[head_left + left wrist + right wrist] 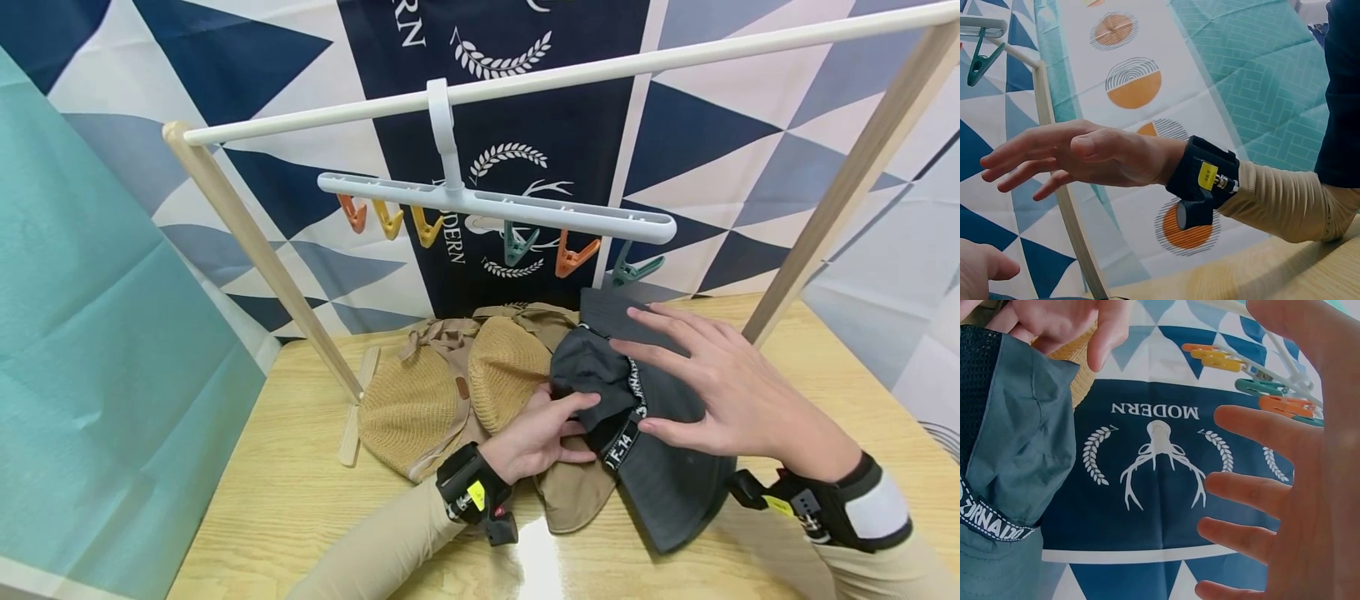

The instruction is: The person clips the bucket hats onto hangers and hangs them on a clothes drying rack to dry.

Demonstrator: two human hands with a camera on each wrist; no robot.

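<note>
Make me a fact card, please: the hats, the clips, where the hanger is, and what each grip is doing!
Straw hats: two woven ones, side by side on the table
Dark hat: to the right of them in the head view, with a white-lettered band
Hanger: hooked over the white rod
Clips: six under the hanger; two orange, two yellow, two green
Left grip: at the dark hat's crown; contact hard to tell
Right grip: raised, fingers spread, holding nothing
</note>
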